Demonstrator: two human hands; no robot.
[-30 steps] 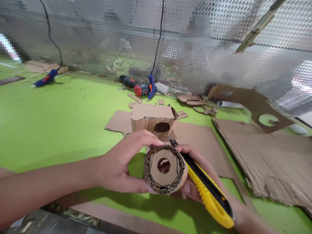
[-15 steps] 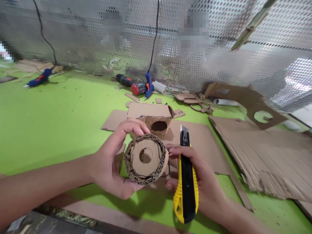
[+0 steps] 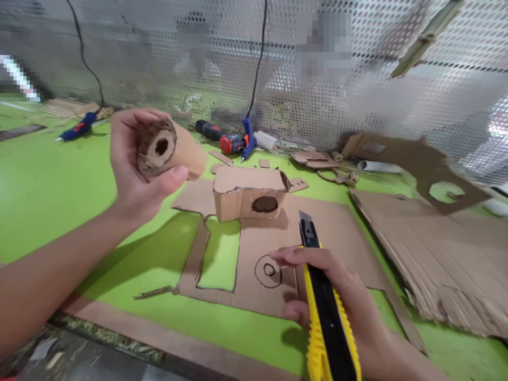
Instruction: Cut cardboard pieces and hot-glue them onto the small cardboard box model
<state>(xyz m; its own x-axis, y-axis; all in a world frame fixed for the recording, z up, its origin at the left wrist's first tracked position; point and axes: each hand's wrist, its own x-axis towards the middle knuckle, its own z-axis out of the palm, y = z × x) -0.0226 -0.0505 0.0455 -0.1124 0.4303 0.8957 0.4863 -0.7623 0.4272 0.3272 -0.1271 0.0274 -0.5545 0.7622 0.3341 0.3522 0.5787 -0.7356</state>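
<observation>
My left hand (image 3: 137, 164) is wrapped round a cardboard tube (image 3: 184, 151), raised above the table and tilted so its end disc with a round hole faces me. In my right hand (image 3: 341, 286) lies a yellow and black utility knife (image 3: 327, 312), its blade pointing up and away from me. Under that hand is a cut cardboard sheet (image 3: 257, 296) with two drawn circles, one inside the other, and a rectangular cutout. A cardboard box (image 3: 250, 185) with an oval hole in its front stands on the sheet's far part.
Two blue glue guns (image 3: 81, 126) and a cordless drill (image 3: 220, 136) lie toward the perforated metal screen (image 3: 222, 63). Corrugated cardboard (image 3: 432, 259) covers the right side, with a cut cardboard piece (image 3: 416, 164) behind it. The table's wooden edge (image 3: 159, 338) runs along the front.
My left hand has carried the tube up and to the left, away from my right hand, turning it sideways. The drawn circles on the sheet now show. The knife has shifted slightly right and down.
</observation>
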